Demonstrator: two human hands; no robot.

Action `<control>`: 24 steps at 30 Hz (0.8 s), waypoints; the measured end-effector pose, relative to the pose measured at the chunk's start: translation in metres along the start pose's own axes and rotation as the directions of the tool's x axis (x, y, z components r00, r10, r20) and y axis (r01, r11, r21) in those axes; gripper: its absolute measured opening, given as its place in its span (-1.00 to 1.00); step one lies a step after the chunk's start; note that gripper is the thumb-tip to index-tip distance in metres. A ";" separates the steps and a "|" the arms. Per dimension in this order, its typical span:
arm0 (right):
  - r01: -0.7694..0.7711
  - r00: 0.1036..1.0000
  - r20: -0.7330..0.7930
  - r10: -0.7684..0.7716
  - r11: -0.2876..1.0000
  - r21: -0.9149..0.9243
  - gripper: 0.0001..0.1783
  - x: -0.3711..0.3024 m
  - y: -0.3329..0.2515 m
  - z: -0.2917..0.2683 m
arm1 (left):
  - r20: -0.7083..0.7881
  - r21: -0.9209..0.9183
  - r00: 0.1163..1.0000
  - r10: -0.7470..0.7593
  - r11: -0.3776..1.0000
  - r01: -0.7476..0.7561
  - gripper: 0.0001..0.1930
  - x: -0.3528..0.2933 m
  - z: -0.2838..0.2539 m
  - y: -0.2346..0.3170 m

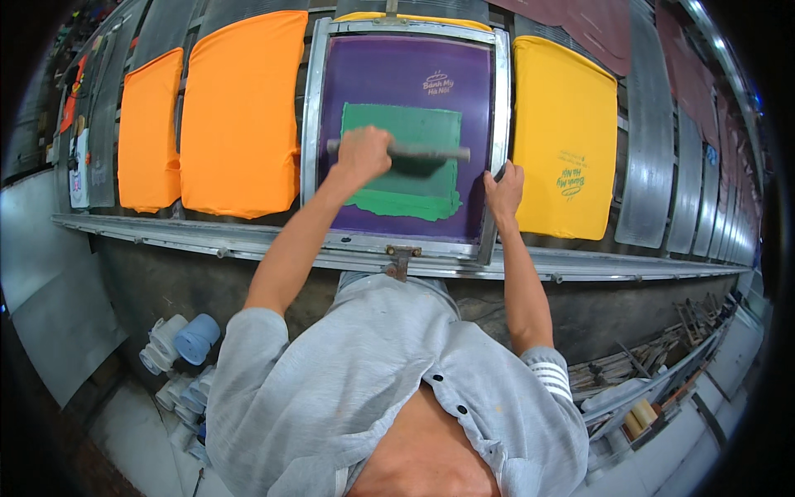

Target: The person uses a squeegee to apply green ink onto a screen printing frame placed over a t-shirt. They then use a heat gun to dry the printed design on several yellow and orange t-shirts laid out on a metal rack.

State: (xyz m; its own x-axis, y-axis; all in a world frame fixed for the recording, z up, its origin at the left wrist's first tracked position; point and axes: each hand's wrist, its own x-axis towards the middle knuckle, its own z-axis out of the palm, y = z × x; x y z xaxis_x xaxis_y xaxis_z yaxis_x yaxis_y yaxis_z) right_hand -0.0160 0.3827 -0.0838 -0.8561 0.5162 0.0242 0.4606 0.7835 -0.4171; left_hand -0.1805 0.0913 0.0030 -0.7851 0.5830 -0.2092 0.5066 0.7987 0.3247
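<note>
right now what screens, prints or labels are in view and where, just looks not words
Printing screen: centre, under both hands, metal-framed rectangle, purple mesh, green ink patch, small pale design at top.
Printed mark: lower part of the yellow shirt at right, small, green.
Garment with prints: far left, white, too small to make out.

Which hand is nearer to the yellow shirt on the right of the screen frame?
The right hand. It grips the right rail of the screen frame, just beside the yellow shirt. The left hand holds the squeegee over the green ink, farther away.
</note>
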 end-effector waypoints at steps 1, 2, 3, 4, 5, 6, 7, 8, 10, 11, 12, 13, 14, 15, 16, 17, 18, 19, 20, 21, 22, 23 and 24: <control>-0.010 1.000 0.004 0.010 1.000 -0.007 -0.36 0.000 -0.003 -0.006 | -0.049 0.012 0.999 0.007 1.000 -0.007 -0.74 0.021 -0.006 -0.004; -0.008 1.000 0.001 0.008 1.000 -0.002 -0.36 0.000 -0.006 -0.009 | -0.118 -0.020 0.992 0.032 0.999 -0.035 -0.70 0.040 -0.007 -0.010; -0.005 1.000 -0.002 0.005 1.000 0.006 -0.37 0.000 -0.008 -0.012 | -0.189 -0.047 0.980 0.053 0.997 -0.063 -0.67 0.056 -0.007 -0.016; -0.008 1.000 -0.008 0.008 1.000 0.015 -0.37 -0.001 -0.009 -0.014 | -0.161 -0.055 0.986 0.044 0.997 -0.054 -0.65 0.067 -0.009 -0.017; -0.008 1.000 -0.010 0.008 1.000 0.019 -0.37 0.000 -0.011 -0.015 | -0.132 -0.062 0.991 0.032 0.997 -0.040 -0.63 0.074 -0.010 -0.016; -0.015 1.000 -0.013 0.015 1.000 0.025 -0.37 -0.002 -0.012 -0.017 | -0.101 -0.067 0.995 0.024 0.997 -0.031 -0.62 0.077 -0.007 -0.015; -0.017 1.000 -0.015 0.017 0.999 0.032 -0.37 -0.003 -0.012 -0.018 | -0.141 -0.061 0.989 0.037 0.997 -0.046 -0.63 0.070 0.001 -0.015; -0.006 1.000 -0.025 0.007 1.000 0.029 -0.37 -0.002 -0.011 -0.018 | -0.196 -0.080 0.978 0.069 0.993 -0.086 -0.63 0.058 0.009 -0.013; 0.005 0.999 -0.053 -0.003 0.999 0.036 -0.38 0.001 -0.008 -0.015 | -0.303 -0.097 0.942 0.142 0.979 -0.178 -0.63 0.026 0.028 -0.011; 0.000 0.998 -0.060 0.002 1.000 0.031 -0.38 0.002 -0.006 -0.013 | -0.302 -0.083 0.943 0.140 0.982 -0.172 -0.65 0.007 0.037 -0.006; -0.004 0.998 -0.069 0.006 1.000 0.029 -0.39 0.002 -0.004 -0.011 | -0.303 -0.066 0.943 0.139 0.984 -0.166 -0.65 -0.016 0.045 0.002; -0.001 0.997 -0.078 0.003 1.000 0.028 -0.39 0.003 -0.003 -0.011 | -0.358 -0.060 0.922 0.150 0.981 -0.183 -0.64 -0.040 0.057 0.007; -0.003 0.996 -0.091 0.007 0.999 0.041 -0.39 0.002 -0.005 -0.010 | -0.411 -0.048 0.897 0.163 0.979 -0.200 -0.62 -0.064 0.069 0.011; -0.004 0.994 -0.107 0.009 0.999 0.051 -0.39 0.002 -0.005 -0.009 | -0.413 -0.009 0.895 0.169 0.982 -0.189 -0.61 -0.089 0.082 0.016; -0.004 0.992 -0.126 0.012 0.998 0.059 -0.39 0.004 -0.005 -0.008 | -0.419 0.029 0.891 0.177 0.983 -0.181 -0.60 -0.109 0.092 0.022; -0.005 0.989 -0.148 0.017 0.996 0.085 -0.38 0.004 -0.004 -0.008 | -0.411 0.018 0.896 0.170 0.984 -0.178 -0.59 -0.124 0.094 0.029; 0.020 0.985 -0.174 -0.006 0.997 0.078 -0.38 0.003 -0.003 -0.005 | -0.400 0.013 0.902 0.165 0.985 -0.174 -0.58 -0.138 0.094 0.033; 0.052 0.980 -0.195 -0.038 0.996 0.068 -0.38 0.004 -0.001 -0.003 | -0.391 0.002 0.908 0.151 0.987 -0.163 -0.57 -0.149 0.094 0.036; 0.083 0.974 -0.217 -0.069 0.995 0.057 -0.38 0.006 0.002 -0.003 | -0.396 -0.010 0.905 0.157 0.984 -0.175 -0.58 -0.153 0.094 0.038; 0.090 0.975 -0.205 -0.081 0.995 0.035 -0.39 0.008 0.001 -0.005 | -0.407 -0.013 0.900 0.159 0.984 -0.179 -0.58 -0.152 0.094 0.036; 0.098 0.981 -0.169 -0.095 0.995 0.009 -0.40 -0.003 0.004 -0.010 | -0.403 -0.029 0.904 0.142 0.985 -0.168 -0.58 -0.164 0.093 0.036; 0.099 0.980 -0.178 -0.090 0.994 0.040 -0.42 -0.006 0.006 -0.013 | -0.406 -0.035 0.900 0.156 0.982 -0.186 -0.59 -0.164 0.088 0.035; 0.102 0.977 -0.198 -0.084 0.991 0.085 -0.44 -0.003 -0.002 -0.012 | -0.414 -0.024 0.892 0.180 0.978 -0.208 -0.59 -0.156 0.077 0.029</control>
State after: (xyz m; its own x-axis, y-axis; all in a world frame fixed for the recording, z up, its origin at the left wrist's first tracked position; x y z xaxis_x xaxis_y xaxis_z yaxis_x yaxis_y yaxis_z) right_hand -0.0114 0.3841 -0.0724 -0.8281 0.5072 0.2389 0.3490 0.7999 -0.4882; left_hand -0.0153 0.0351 -0.0258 -0.7572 0.6019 0.2537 0.6500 0.6562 0.3832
